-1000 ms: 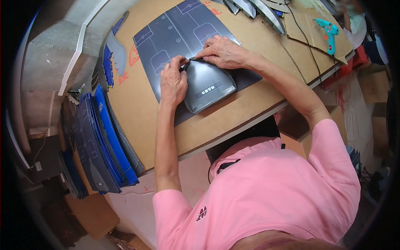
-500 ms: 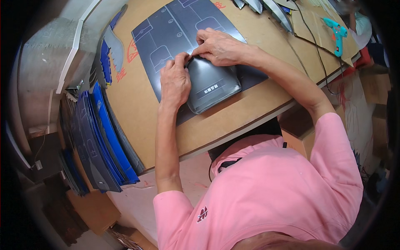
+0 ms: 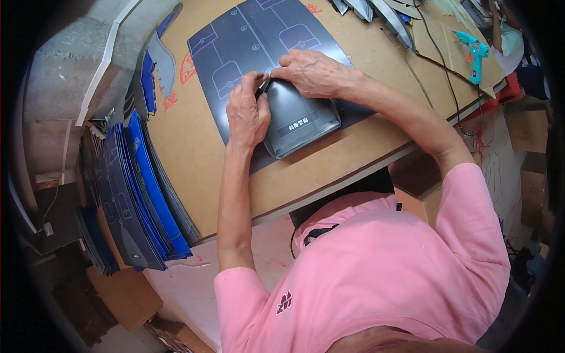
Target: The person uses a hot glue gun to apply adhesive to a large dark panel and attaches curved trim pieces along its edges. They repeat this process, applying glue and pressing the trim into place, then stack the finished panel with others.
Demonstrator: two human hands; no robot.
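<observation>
A dark blue-grey printed sheet (image 3: pixel 226 44) with jacket pockets and buttons drawn on it lies on the table. At its near end, a glossy dark grey folded flap (image 3: pixel 294 109) with rounded lower corners and a small label panel is raised into a pouch shape. My left hand (image 3: pixel 247 115) pinches the flap's upper left edge, where a dark strip shows between thumb and fingers. Beside it, my right hand (image 3: pixel 315 73) is bent over the flap's narrow top, its fingertips closed on the edge there. The exact grip under the right fingers is hidden.
The brown tabletop (image 3: pixel 353 138) has its edge close to my body. A stack of blue and dark printed sheets (image 3: pixel 132 194) leans at the left. Far right lie a turquoise glue gun (image 3: pixel 475 56) and its black cord. Grey cut pieces (image 3: pixel 391 26) sit at the back.
My left fingers have lifted and spread a little from the thumb, showing more of the dark edge. My right hand has shifted slightly down and flattened over the flap's top.
</observation>
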